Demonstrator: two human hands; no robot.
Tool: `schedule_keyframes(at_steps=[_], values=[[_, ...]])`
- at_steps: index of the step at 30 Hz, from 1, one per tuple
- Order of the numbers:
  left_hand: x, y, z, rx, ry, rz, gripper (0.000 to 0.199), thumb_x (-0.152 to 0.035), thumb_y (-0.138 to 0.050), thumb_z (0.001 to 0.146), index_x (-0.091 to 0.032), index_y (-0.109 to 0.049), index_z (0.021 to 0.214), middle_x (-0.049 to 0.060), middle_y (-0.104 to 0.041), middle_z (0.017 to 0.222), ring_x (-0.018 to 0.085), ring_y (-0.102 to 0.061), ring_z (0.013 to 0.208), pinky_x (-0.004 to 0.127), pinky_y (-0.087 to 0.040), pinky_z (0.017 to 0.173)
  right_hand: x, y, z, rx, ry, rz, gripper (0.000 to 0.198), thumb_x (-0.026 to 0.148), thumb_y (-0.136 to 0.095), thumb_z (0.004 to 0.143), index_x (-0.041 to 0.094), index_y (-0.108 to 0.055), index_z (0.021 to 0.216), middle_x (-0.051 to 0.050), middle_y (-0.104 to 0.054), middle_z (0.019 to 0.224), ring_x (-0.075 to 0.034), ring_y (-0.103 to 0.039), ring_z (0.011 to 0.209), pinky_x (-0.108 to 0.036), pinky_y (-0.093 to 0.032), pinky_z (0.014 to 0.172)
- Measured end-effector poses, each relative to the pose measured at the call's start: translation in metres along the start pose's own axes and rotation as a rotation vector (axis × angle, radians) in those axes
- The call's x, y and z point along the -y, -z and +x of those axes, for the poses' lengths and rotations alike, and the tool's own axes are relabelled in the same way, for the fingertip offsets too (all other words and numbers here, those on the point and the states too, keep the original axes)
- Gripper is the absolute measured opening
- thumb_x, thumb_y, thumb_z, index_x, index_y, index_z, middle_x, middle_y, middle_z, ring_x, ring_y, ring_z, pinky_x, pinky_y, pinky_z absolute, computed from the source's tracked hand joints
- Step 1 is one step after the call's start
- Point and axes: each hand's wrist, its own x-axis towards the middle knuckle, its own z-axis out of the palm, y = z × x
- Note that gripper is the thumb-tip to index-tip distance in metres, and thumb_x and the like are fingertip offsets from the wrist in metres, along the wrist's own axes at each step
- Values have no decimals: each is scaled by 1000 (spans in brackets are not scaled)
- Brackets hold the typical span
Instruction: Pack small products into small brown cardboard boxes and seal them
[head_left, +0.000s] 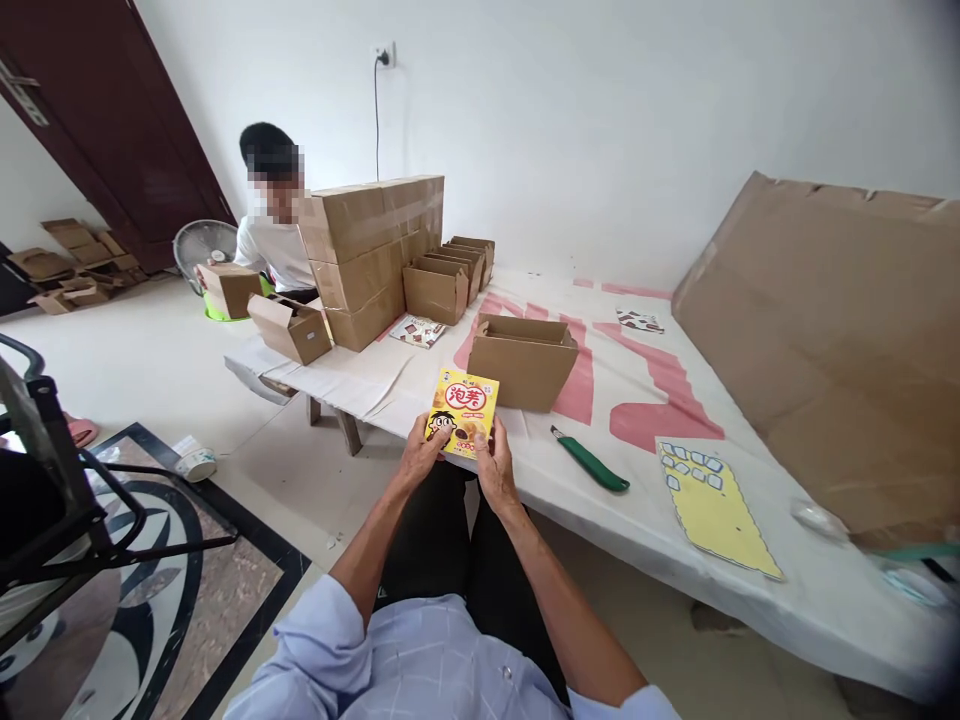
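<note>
Both of my hands grip a yellow snack box (pixel 466 402) with red lettering and a cartoon face, held up at the table's front edge. My left hand (pixel 422 452) closes on its lower left side, the thumb on the front. My right hand (pixel 495 468) holds the lower right corner, thumb also on the front. Just behind it stands an open brown carton (pixel 521 368), its inside mostly out of sight. To the right of my hands lies a green-handled cutter (pixel 591 460) on the white-and-red table covering (pixel 540 470).
Stacked taped cartons (pixel 367 250) and several open cartons (pixel 435 290) stand at the back left. A person (pixel 274 245) sits beyond, near a carton (pixel 231 290). A yellow sheet (pixel 712 510) lies right, before a large cardboard panel (pixel 832 350). A folding chair (pixel 67 480) stands left.
</note>
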Motion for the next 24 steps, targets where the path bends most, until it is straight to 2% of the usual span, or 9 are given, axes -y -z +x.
schedule_keyframes(at_steps=[5,12,17,20,24], values=[[22,-16,-6,80,9,82,82,-69,-77,87,-20,-57,150,14,-75,132,29,-72,107,27,-55,59,-25,12,-15,-70,-88,63,87,74,-37,102,21,-32,171,-18,-55,167,-33,-62,145,-49,-56,117],[18,-35,-13,162,29,73,77,-67,-74,90,-20,-58,150,15,-75,133,31,-71,110,29,-56,63,-29,28,-26,-125,-115,59,76,60,-38,104,18,-35,169,-17,-55,168,-30,-61,147,-46,-52,122],[17,-35,-15,179,36,68,79,-67,-74,90,-20,-58,150,15,-74,134,31,-71,112,28,-55,63,-38,27,-25,-140,-100,108,83,69,-42,102,18,-39,168,-16,-59,165,-31,-64,142,-45,-55,118],[17,-35,-15,190,32,72,76,-68,-71,92,-20,-58,150,14,-74,133,30,-71,113,27,-55,63,-48,24,-23,-214,-75,169,86,74,-49,99,20,-47,166,-15,-62,161,-35,-65,139,-51,-56,117],[10,-43,-10,216,-7,35,82,-69,-72,92,-20,-54,155,15,-72,138,29,-72,112,26,-55,63,-53,27,-19,-296,-1,193,82,74,-52,101,23,-52,164,-14,-66,156,-36,-66,138,-54,-55,117]])
